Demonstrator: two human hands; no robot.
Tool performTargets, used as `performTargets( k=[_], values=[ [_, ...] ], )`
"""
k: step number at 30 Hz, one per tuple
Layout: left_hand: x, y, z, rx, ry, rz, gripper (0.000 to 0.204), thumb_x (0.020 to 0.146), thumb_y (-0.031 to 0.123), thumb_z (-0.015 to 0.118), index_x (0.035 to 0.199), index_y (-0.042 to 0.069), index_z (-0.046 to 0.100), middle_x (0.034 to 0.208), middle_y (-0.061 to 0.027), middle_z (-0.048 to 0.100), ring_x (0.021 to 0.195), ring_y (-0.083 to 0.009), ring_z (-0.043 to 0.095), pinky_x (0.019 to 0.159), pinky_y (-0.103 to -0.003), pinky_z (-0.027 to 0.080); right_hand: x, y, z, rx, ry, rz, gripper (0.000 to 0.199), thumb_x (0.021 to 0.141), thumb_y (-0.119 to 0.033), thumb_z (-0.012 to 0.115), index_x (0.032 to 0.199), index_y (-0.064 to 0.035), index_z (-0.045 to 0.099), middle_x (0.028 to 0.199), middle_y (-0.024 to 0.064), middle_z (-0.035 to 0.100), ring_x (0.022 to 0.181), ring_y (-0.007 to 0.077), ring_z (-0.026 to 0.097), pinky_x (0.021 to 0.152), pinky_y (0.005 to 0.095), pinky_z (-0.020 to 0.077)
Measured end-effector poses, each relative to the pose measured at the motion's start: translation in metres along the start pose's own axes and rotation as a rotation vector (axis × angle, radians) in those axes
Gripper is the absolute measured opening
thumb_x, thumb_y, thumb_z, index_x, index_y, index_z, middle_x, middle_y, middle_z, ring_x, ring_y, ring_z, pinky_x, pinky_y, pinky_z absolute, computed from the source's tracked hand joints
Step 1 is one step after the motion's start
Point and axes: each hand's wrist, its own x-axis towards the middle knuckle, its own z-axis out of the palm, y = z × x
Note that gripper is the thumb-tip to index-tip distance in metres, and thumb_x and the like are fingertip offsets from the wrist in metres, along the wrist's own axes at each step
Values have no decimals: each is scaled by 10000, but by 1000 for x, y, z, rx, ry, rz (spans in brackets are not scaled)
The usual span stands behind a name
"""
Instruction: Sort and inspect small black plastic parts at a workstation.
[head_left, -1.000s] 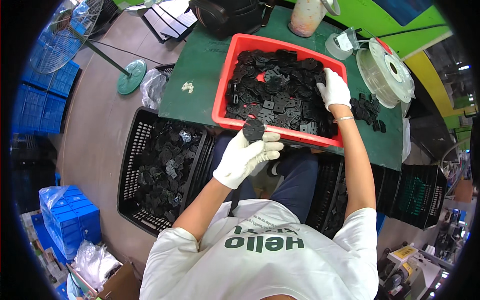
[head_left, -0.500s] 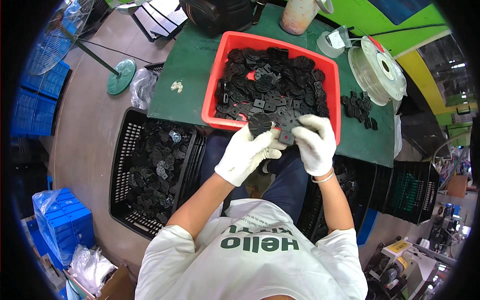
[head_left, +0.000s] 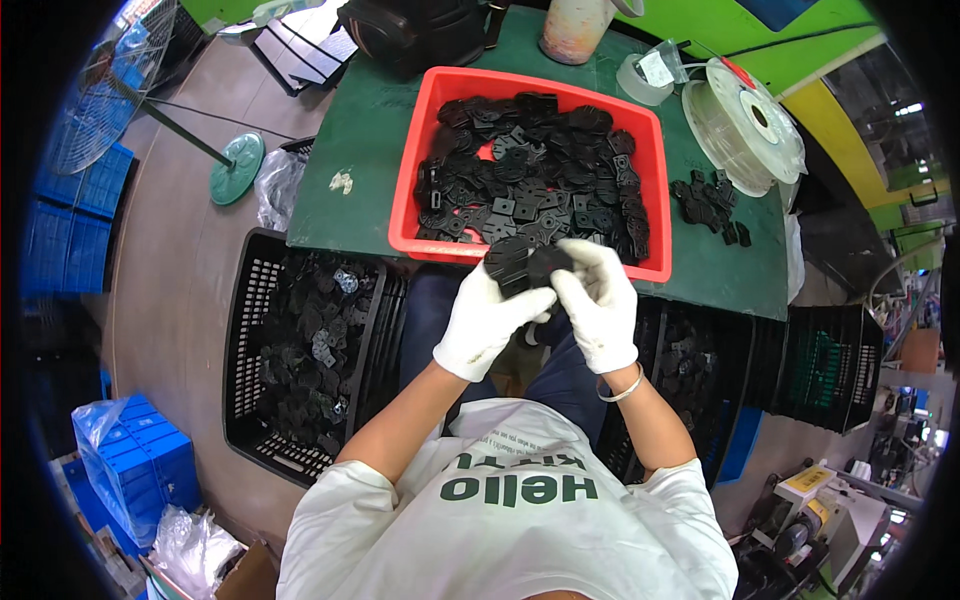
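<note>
Since the frame a second earlier, the right hand [head_left: 600, 305] has left the far right side of the red bin [head_left: 404, 200] and come back to the near rim, close beside the left hand [head_left: 480, 318]. A flat piece that it held with a square tab showing half a second ago now shows a dark, rounded face.

Both hands wear white gloves. The left grip is clamped on a ribbed black plastic disc [head_left: 507, 262], held up at the near rim of the bin. The right grip is clamped, thumb against fingers, on the rounded black plastic piece [head_left: 546, 265] just right of the disc. The two overlap in this view; whether they touch I cannot tell.

The bin stands on the green surface [head_left: 345, 140], filled with loose black plastic parts [head_left: 515, 165], some of them round, others with square tabs. To its right lie a small heap of similar parts [head_left: 710, 203] and a large pale spool [head_left: 745, 125]. A black bag [head_left: 420, 35] and a stained pitcher [head_left: 575, 32] stand behind the bin. Left of the person's legs, on the floor, a slotted black crate [head_left: 243, 370] holds more black pieces.
</note>
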Motion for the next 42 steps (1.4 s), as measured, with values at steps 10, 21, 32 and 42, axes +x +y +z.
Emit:
performTargets(
  k=[10,21,32,42],
  values=[
    [-4,3,-5,-225,45,-149,180,850,118,603,998,20,576,869,-72,614,691,-135,578,562,-251,466,149,24,-56,-1042,31,-282,292,823,-288,615,1008,-62,610,935,150,627,880,332,603,777,429,483],
    [12,19,-18,-354,82,-152,269,876,116,544,1102,-27,512,1045,-194,599,839,-253,643,688,-357,566,131,17,-63,-869,-6,-526,160,774,-15,602,931,-46,619,879,130,612,818,303,616,700,359,489],
    [33,20,-6,-379,29,-256,250,909,146,531,1070,-46,534,1011,-183,615,818,-230,647,672,-336,565,79,-9,-53,-358,-110,-674,309,692,153,508,925,-11,630,1026,134,638,914,223,629,778,285,498],
    [19,13,-6,-331,-136,-312,298,893,123,565,1170,36,498,1024,-90,599,895,-205,635,674,-302,548,62,-10,-32,-506,-325,-806,261,677,18,568,913,-62,646,1032,119,650,854,280,630,744,332,514]
  ],
)
